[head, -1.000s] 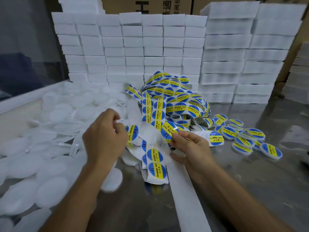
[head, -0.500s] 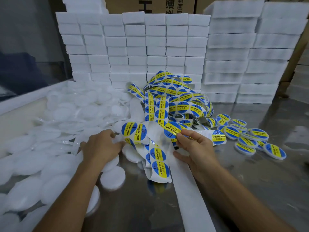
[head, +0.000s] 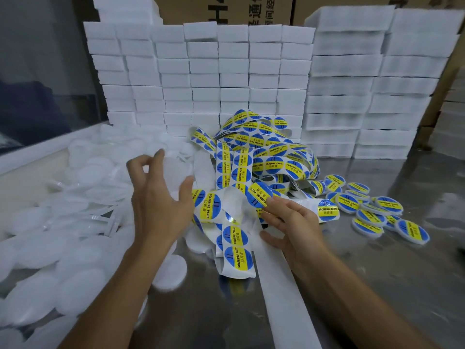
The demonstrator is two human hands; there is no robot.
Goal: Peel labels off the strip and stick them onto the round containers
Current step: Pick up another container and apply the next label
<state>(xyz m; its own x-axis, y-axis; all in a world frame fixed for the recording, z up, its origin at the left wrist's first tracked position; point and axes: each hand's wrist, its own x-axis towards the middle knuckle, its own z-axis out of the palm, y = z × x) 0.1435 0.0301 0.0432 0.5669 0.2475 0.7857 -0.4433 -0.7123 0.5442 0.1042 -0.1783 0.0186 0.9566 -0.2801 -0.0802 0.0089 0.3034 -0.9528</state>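
My left hand (head: 161, 200) holds a plain white round container (head: 173, 170) up between fingertips and thumb, just left of the tangled strip of blue-and-yellow labels (head: 264, 152). My right hand (head: 294, 222) pinches one peeled label (head: 259, 195) at its fingertips, above the strip's loose end (head: 236, 250). A bare length of backing strip (head: 284, 293) runs toward me under my right forearm. Several labelled containers (head: 364, 210) lie on the metal table at the right.
A big heap of plain white containers (head: 63, 217) fills the left side, inside a white-edged tray (head: 32, 152). Stacks of white foam blocks (head: 201, 71) form a wall behind, with cardboard boxes (head: 226, 8) above. The steel table (head: 377, 285) shines at the right.
My left hand dipped to the white heap, took a container and lifted it up toward the label. My right hand stayed in place with the peeled label.
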